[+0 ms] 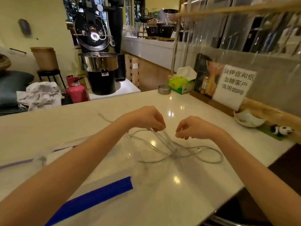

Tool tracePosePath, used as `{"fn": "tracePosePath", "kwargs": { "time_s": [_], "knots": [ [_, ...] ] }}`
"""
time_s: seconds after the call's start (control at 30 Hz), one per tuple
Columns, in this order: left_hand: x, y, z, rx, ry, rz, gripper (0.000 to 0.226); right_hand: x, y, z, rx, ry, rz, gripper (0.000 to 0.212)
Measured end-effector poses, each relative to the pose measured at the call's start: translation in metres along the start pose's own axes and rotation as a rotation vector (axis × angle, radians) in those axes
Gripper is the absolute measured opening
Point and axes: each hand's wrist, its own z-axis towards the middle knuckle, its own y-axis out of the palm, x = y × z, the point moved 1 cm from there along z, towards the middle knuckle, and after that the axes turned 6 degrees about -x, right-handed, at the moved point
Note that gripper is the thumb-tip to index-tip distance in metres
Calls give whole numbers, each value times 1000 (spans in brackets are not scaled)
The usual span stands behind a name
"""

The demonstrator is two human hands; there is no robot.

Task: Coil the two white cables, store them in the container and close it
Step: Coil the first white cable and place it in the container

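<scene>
Two white cables [210,160] lie tangled in loose loops on the white counter [179,193], crossing in a knot near the middle, with a plug end showing to the right. My left hand [149,119] pinches several strands lifted off the counter. My right hand [193,128], close beside it, pinches at the same strands with thumb and fingertips. A clear zip bag with a blue seal strip [97,195] lies flat under my left forearm; a second purple-edged strip [17,163] shows at the left. One cable end trails away behind my left wrist.
Along the back right edge stand a green tissue box [180,84], a small metal tin [164,89], a paper sign on a wooden stand [232,88], a white bowl [249,119] and a panda figure [282,130]. A coffee roaster and pink gas cylinder stand beyond the counter.
</scene>
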Motion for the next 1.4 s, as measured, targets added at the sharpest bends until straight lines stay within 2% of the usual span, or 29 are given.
{"fn": "tracePosePath", "kwargs": {
  "time_s": [0.13,0.3,0.47,0.6,0.73,0.83,1.0,1.27,1.4],
  "knots": [
    [1,12,10,-38,-36,-65,21,10,20,0,38,-9,-18,23],
    [1,18,12,-40,-81,-131,23,17,33,4,119,-69,42,11],
    [1,19,10,-21,-147,-265,28,9,23,3,321,-171,157,9],
    [3,15,7,46,-153,-477,37,-10,12,-8,476,-318,290,9],
    [2,2,-1,166,-65,-889,26,-31,5,-16,544,-443,316,11],
    [3,-6,-6,246,-17,-1144,19,-39,2,-17,559,-483,320,13],
    [-6,-22,-16,418,41,-1395,16,-48,1,-13,541,-485,307,11],
    [-33,-54,-41,626,104,-1625,23,-52,-6,-3,472,-504,223,9],
    [-51,-61,-56,701,82,-1636,24,-51,-9,7,406,-479,135,9]
  ]
}}
